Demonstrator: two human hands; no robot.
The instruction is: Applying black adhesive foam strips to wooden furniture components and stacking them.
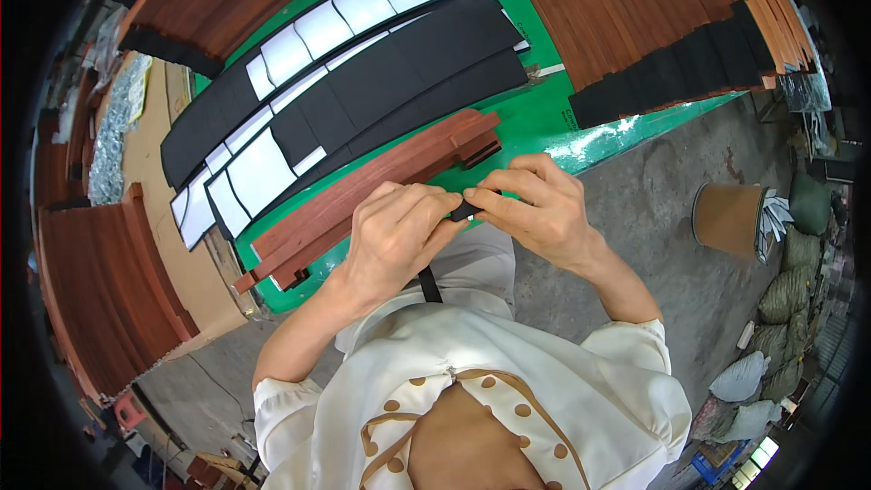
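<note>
In front of my body, my left hand and my right hand meet, each pinching a small black piece between thumb and fingers. A speck of white shows at its lower edge; most of it is hidden by my fingertips. Just beyond my hands, a reddish-brown wooden part with stepped ends lies slantwise along the near edge of the green tabletop. Behind it are overlapping rows of black sheets, several showing white backing.
Stacked wooden boards with black-covered ends stand at the far right, with more boards at the far left. Another wood stack sits on cardboard at the left. A brown bin and sacks stand on the floor at right.
</note>
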